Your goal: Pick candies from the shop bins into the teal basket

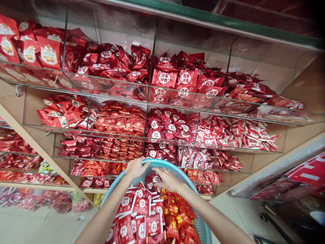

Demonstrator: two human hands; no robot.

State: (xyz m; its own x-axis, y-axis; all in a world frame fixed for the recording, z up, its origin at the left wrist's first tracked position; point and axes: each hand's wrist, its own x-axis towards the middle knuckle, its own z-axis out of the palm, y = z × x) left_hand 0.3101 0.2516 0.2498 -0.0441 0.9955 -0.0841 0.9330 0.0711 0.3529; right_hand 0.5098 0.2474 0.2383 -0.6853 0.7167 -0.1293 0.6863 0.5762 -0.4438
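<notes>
A large teal plastic basket (203, 217) is at the bottom centre, filled with small wrapped packets. Red-and-white packets (141, 205) lie on its left side and red-and-gold ones (175, 211) on its right. My left hand (136, 168) grips the basket's far rim, its fingers wrapped over the edge. Inside the basket, near the far rim, my right hand (166, 178) reaches in with thumb and fingers apart, touching dark red packets (151, 180). Whether it grips any of them is hard to tell.
Glass-fronted shelves (172, 117) full of red packets rise in tiers beyond the basket. Another shelf unit (22, 149) stands at the left, with bagged goods (50, 200) below it. Dark, blurred items (299, 203) are at the lower right, above the tiled floor (231, 211).
</notes>
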